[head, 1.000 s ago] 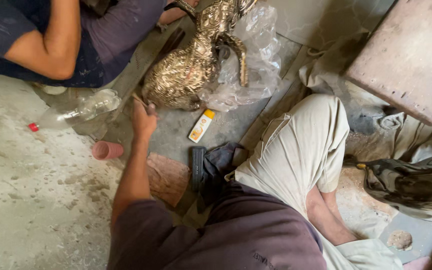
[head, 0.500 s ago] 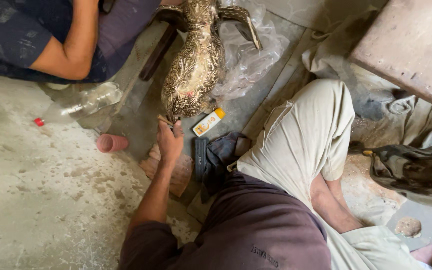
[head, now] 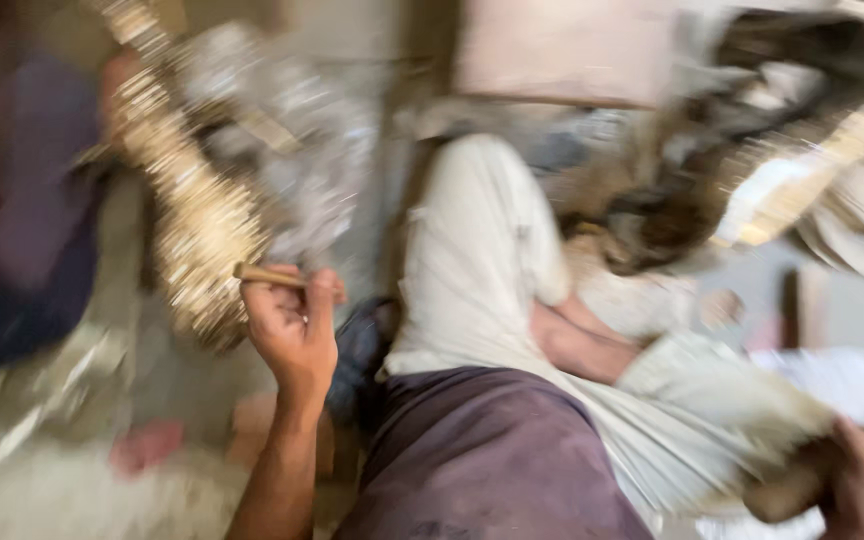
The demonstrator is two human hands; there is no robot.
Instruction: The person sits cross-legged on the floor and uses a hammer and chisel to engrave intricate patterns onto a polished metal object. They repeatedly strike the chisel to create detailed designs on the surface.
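Note:
The view is badly blurred by motion. My left hand [head: 292,325] is raised over the floor, its fingers closed around a thin brown stick-like tool [head: 267,275] that pokes out to the left. Just beyond it lies a large ornate brass piece [head: 192,230] with crinkled clear plastic [head: 302,170] beside it. My right hand [head: 857,490] shows at the bottom right corner, gripping a brown rounded handle-like thing [head: 787,490] that I cannot identify. My legs, in light trousers [head: 482,250], fill the middle.
Another person in dark clothing [head: 22,230] sits at the far left. A flat pinkish slab [head: 572,50] is at the top. A second brass object [head: 812,170] lies at the right. A small pink cup [head: 147,445] stands on the grey floor.
My left hand has lifted off the floor beside the brass piece and now holds a thin stick. The camera has swung right, bringing my right hand into view.

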